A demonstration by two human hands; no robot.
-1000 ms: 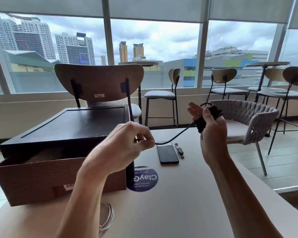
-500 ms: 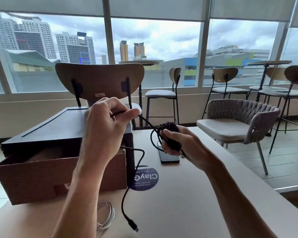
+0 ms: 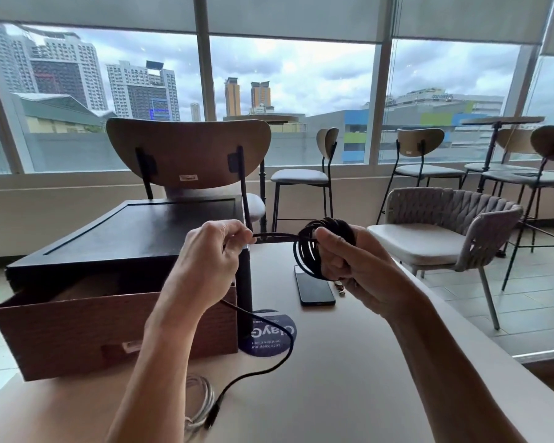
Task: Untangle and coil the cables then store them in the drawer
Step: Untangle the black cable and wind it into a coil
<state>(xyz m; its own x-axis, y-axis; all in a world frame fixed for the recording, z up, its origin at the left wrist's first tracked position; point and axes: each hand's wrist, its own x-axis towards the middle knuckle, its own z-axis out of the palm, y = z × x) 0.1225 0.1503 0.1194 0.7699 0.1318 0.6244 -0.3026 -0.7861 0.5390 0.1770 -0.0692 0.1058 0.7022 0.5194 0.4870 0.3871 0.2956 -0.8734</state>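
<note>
My left hand [image 3: 205, 266] dropped level with my right hand [image 3: 362, 270], which raised the coiled black cable [image 3: 306, 257]; its plug [image 3: 212, 415] slid leftward along the desk's [image 3: 365, 378] near edge.

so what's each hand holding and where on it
Both hold the black cable. The right hand grips its coil; the left hand pinches the straight strand beside the coil. The free end trails to the table.

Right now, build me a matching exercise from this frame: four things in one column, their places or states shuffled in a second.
Things:
1. black cable
2. drawer
3. phone
4. white cable

Places or states:
A. pulled open
B. flat on the table, beyond the round sticker
C. coiled, gripped by the right hand
D. loose at the near table edge

Pairs: 1-C, 2-A, 3-B, 4-D
</note>
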